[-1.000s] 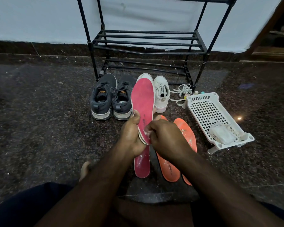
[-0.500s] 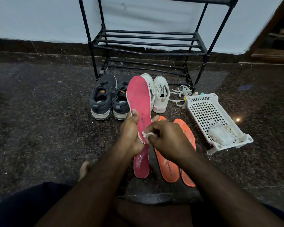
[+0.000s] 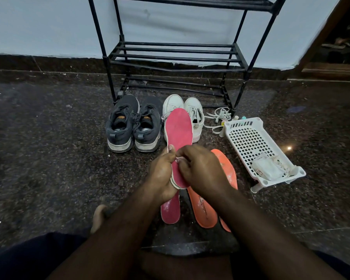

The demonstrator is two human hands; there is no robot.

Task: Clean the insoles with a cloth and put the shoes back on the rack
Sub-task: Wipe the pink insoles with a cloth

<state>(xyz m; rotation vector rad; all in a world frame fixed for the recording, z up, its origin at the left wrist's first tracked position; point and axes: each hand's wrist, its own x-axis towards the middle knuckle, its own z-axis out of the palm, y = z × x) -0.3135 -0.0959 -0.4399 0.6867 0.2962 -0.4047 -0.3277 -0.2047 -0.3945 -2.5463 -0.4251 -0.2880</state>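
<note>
My left hand (image 3: 163, 172) grips a pink insole (image 3: 179, 130) by its heel end and holds it upright above the floor. My right hand (image 3: 200, 170) pinches a small white cloth (image 3: 178, 158) against the insole's face, mostly hidden under the fingers. A second pink insole (image 3: 170, 210) and two orange insoles (image 3: 203, 211) lie on the floor below my hands. A dark grey pair of sneakers (image 3: 133, 124) and a white pair (image 3: 194, 110) stand in front of the black shoe rack (image 3: 176, 57).
A white plastic basket (image 3: 249, 138) with a white packet inside lies to the right on the dark stone floor. Loose white laces (image 3: 220, 116) trail beside the white shoes. My bare foot (image 3: 98, 217) shows at lower left. A doorway opens at far right.
The insole in my hands has shifted to the right, in front of the white shoes. My right hand with the cloth has moved up its face to meet my left thumb.
</note>
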